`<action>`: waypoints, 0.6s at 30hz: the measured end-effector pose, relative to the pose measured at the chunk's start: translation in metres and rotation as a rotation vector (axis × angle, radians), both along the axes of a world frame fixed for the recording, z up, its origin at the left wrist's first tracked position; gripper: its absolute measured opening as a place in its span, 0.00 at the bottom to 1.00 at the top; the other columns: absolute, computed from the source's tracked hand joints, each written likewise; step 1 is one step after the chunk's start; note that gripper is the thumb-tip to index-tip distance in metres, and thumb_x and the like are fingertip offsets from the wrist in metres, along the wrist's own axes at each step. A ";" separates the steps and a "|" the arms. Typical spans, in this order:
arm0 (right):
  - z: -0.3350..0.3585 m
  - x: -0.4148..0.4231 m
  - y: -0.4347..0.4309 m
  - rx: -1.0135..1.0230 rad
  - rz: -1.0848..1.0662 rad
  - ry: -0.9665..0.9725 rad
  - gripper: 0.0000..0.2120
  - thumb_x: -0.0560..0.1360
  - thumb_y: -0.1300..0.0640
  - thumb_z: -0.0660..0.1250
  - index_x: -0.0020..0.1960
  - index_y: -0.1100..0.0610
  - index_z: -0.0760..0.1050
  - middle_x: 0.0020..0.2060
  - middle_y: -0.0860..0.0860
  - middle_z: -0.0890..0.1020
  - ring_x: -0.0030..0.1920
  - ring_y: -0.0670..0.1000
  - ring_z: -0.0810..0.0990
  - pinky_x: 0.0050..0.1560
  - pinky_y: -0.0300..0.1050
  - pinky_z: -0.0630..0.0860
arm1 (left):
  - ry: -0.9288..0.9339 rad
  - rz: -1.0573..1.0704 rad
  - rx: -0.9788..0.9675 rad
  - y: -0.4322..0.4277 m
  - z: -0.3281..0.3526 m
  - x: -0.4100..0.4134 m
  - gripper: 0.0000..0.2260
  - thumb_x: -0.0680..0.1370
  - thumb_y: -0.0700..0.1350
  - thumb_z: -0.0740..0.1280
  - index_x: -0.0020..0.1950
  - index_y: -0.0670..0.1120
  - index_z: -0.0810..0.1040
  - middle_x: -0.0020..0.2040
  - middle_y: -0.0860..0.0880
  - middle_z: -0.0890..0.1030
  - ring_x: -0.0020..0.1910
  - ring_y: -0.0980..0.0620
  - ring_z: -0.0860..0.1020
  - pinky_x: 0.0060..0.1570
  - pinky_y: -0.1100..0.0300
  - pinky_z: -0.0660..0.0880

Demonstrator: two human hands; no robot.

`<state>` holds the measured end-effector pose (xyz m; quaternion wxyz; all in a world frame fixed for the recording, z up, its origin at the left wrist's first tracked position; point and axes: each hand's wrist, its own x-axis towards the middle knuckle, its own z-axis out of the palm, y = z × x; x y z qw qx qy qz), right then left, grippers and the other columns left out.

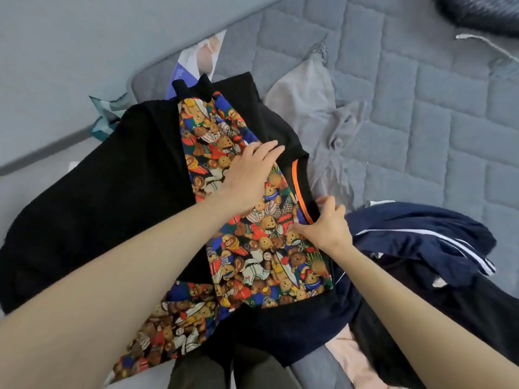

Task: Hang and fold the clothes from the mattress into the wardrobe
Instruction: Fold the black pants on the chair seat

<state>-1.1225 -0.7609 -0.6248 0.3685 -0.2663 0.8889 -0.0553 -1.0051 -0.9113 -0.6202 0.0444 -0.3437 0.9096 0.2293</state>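
The black fleecy sweatshirt with bear-print front (112, 192) hides part of a glossy teal bag (105, 116) left of the left hand (250, 175) and the lower part of a white printed paper bag (202, 54) beyond it, its lettering too small to read. Far beyond the right hand (328, 223), a dark furry object (483, 12) is cut off by the top corner.

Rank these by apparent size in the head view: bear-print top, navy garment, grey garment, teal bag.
1. bear-print top, clearly largest.
2-3. navy garment and grey garment: look alike, and the navy one lies nearer, so unranked.
4. teal bag, smallest, partly hidden.
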 end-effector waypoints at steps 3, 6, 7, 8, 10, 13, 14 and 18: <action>0.002 -0.003 0.007 -0.106 0.027 0.018 0.33 0.64 0.47 0.78 0.57 0.55 0.62 0.54 0.53 0.70 0.49 0.56 0.75 0.43 0.48 0.72 | -0.226 -0.220 -0.183 -0.010 -0.003 -0.031 0.44 0.72 0.30 0.66 0.78 0.50 0.43 0.79 0.51 0.46 0.77 0.45 0.47 0.71 0.44 0.57; 0.002 -0.002 0.008 -0.079 0.058 -0.013 0.30 0.66 0.47 0.77 0.57 0.58 0.64 0.52 0.51 0.66 0.46 0.54 0.74 0.43 0.48 0.73 | -0.345 -0.330 -0.310 -0.021 -0.009 -0.049 0.47 0.71 0.34 0.69 0.78 0.51 0.40 0.78 0.49 0.49 0.77 0.44 0.48 0.72 0.38 0.49; 0.002 -0.002 0.008 -0.042 0.072 -0.037 0.28 0.66 0.46 0.76 0.54 0.58 0.66 0.52 0.51 0.65 0.46 0.54 0.74 0.42 0.47 0.73 | -0.354 -0.345 -0.333 -0.026 -0.009 -0.052 0.46 0.71 0.34 0.69 0.78 0.51 0.42 0.77 0.47 0.54 0.76 0.44 0.52 0.73 0.39 0.49; 0.002 -0.001 0.008 -0.021 0.090 -0.062 0.24 0.67 0.46 0.76 0.51 0.57 0.68 0.50 0.51 0.67 0.44 0.53 0.75 0.39 0.46 0.72 | -0.354 -0.366 -0.364 -0.030 -0.008 -0.054 0.44 0.71 0.35 0.69 0.78 0.50 0.45 0.74 0.46 0.60 0.73 0.43 0.57 0.72 0.42 0.52; 0.005 0.000 0.008 -0.051 0.129 -0.109 0.16 0.69 0.48 0.74 0.45 0.55 0.70 0.43 0.50 0.75 0.41 0.52 0.77 0.33 0.44 0.70 | -0.340 -0.424 -0.442 -0.036 -0.002 -0.054 0.33 0.72 0.35 0.67 0.74 0.47 0.59 0.65 0.46 0.70 0.67 0.43 0.65 0.67 0.47 0.60; 0.016 0.008 0.005 -0.141 0.156 -0.208 0.14 0.69 0.53 0.73 0.50 0.53 0.71 0.40 0.48 0.81 0.37 0.50 0.80 0.34 0.42 0.73 | -0.317 -0.390 -0.451 -0.047 0.009 -0.035 0.17 0.74 0.34 0.63 0.62 0.44 0.70 0.57 0.46 0.74 0.59 0.43 0.69 0.58 0.51 0.64; 0.021 0.013 0.003 -0.165 0.180 -0.243 0.17 0.69 0.54 0.72 0.53 0.53 0.70 0.42 0.48 0.81 0.37 0.50 0.80 0.36 0.44 0.76 | -0.291 -0.352 -0.424 -0.050 0.012 -0.024 0.16 0.74 0.33 0.61 0.60 0.44 0.71 0.56 0.45 0.74 0.58 0.42 0.70 0.57 0.51 0.64; 0.047 0.039 -0.020 -0.196 0.354 -0.474 0.30 0.69 0.57 0.72 0.66 0.48 0.63 0.46 0.48 0.80 0.39 0.47 0.80 0.43 0.46 0.79 | -0.108 -0.188 -0.396 -0.058 0.023 0.033 0.20 0.69 0.28 0.65 0.59 0.42 0.73 0.53 0.43 0.75 0.51 0.40 0.72 0.46 0.50 0.67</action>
